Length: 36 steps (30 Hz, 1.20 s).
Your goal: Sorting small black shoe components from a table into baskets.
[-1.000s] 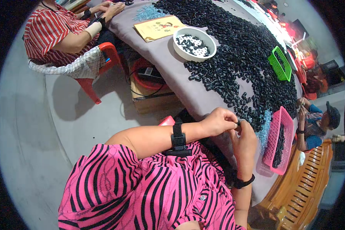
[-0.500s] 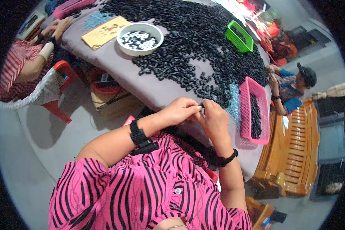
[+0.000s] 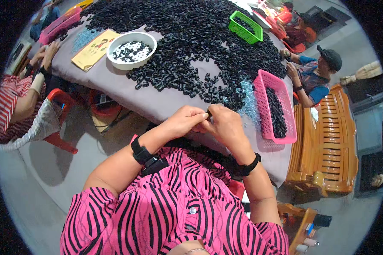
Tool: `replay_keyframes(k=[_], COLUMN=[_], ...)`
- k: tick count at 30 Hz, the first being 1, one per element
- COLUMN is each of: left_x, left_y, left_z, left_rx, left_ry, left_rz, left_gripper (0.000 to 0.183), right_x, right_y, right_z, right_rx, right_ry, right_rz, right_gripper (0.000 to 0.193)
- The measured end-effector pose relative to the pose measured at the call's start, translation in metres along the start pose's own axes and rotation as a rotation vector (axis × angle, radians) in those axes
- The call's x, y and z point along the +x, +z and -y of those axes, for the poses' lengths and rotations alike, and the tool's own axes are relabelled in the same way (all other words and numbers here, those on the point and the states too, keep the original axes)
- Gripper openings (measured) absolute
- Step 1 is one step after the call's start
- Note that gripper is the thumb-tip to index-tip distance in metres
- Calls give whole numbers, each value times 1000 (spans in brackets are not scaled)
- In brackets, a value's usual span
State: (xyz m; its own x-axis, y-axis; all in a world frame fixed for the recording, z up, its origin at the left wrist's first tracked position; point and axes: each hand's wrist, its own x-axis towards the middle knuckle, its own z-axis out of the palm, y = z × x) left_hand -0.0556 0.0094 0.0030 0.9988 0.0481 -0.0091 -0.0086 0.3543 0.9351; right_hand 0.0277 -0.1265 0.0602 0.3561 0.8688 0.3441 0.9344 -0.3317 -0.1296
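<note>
Close to the table's near edge, my left hand (image 3: 186, 121) and my right hand (image 3: 226, 124) meet, thumbs and fingers pinched. A small black piece (image 3: 209, 114) shows between the fingertips, mostly covered by them. Just beyond my hands spreads a large heap of small black plastic pieces (image 3: 178, 59). To the right of my right hand lies a pile of thin light-blue pieces (image 3: 248, 102). Beside that pile stands a pink mesh basket (image 3: 262, 111) with black pieces inside.
A white bowl (image 3: 130, 64) holds black and white bits. A yellow booklet (image 3: 86, 61) lies left of it. Farther off are a green basket (image 3: 238, 32) and another pink basket (image 3: 51, 35). People sit left and right, near a red chair (image 3: 60, 102) and a wooden bench (image 3: 327, 140).
The view has shifted, so the table's things appear farther left and higher. My hands remain pinched together around the small black piece, with only slight finger movement.
</note>
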Motion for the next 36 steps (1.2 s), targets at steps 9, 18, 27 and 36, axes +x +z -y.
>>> replay_keyframes(k=[9,18,27,36], left_x=[2,-1,21,43], left_y=[-13,-18,-101,-115], left_z=[-3,-6,-65,-99], left_rx=[147,-171,-218,-319], left_ry=[-88,-146,232,193], left_rz=[53,-63,-375,-435], left_gripper=[28,32,25,28], right_x=[-7,-41,-104,-121], right_y=[16,-6,-16,4], right_z=[7,-4,-52,-85], right_rx=[-26,334,438,602], right_ry=[49,374,701,654], right_rz=[-79,-60,-198,-270], right_gripper=[23,38,27,32])
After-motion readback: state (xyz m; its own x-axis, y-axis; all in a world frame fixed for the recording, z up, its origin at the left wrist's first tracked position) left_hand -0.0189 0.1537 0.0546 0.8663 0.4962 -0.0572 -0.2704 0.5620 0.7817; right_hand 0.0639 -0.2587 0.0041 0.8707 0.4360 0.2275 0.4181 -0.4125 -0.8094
